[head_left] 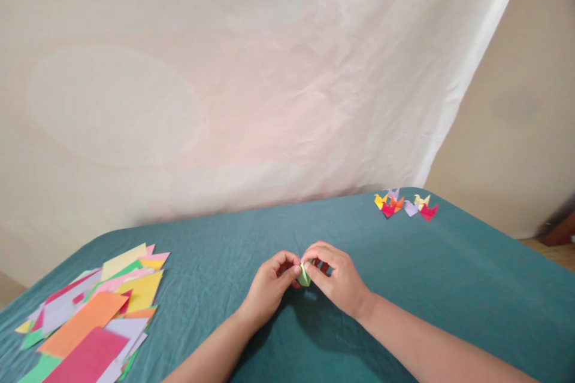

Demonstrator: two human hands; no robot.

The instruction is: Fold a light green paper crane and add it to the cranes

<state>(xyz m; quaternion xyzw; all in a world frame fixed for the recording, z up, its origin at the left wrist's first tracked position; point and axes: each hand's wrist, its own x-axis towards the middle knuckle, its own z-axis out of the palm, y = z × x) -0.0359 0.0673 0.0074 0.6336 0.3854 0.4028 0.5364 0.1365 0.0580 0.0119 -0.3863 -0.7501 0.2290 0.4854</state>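
Observation:
A small folded piece of light green paper (304, 278) is held between my two hands, just above the middle of the table. My left hand (272, 280) pinches its left side between thumb and fingers. From the right, my right hand (335, 275) grips its upper edge with thumb and fingertips. The fingers cover much of the paper, so its full shape is hidden; a narrow folded strip shows at the top.
A loose pile of coloured paper sheets (85, 323) lies at the left of the green tablecloth (202, 287). Several small folded paper birds (429, 212) stand at the far right corner. Behind the table hangs a pale cloth (251, 84).

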